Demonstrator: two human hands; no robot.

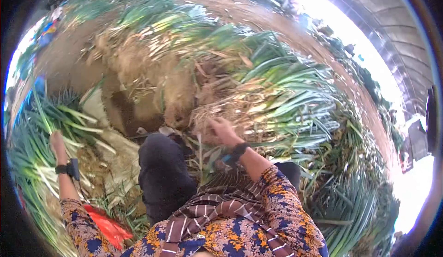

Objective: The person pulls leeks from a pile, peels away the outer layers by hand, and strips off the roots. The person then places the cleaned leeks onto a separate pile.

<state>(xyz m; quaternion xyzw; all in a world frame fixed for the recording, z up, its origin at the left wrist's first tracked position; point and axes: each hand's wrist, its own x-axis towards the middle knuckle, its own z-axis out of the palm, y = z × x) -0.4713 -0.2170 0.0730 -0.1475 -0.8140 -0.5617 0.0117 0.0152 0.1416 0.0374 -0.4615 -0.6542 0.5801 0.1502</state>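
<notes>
My left hand is at the far left, with its fingers closed round the stalk of a leek whose leaves point up and away. Beneath and around that hand lies a pile of leeks with clean white stalks. In the middle, my right hand reaches over the root ends of a heap of untrimmed leeks. Its fingers look stretched out and touch the dry roots, though motion blurs the tips. No held thing shows in it.
My knee stands between the two piles. A red plastic bag lies by my left forearm. Dry leaf scraps and more leeks lie to the right. A pale sheet spreads on the ground, and a dirt path curves behind.
</notes>
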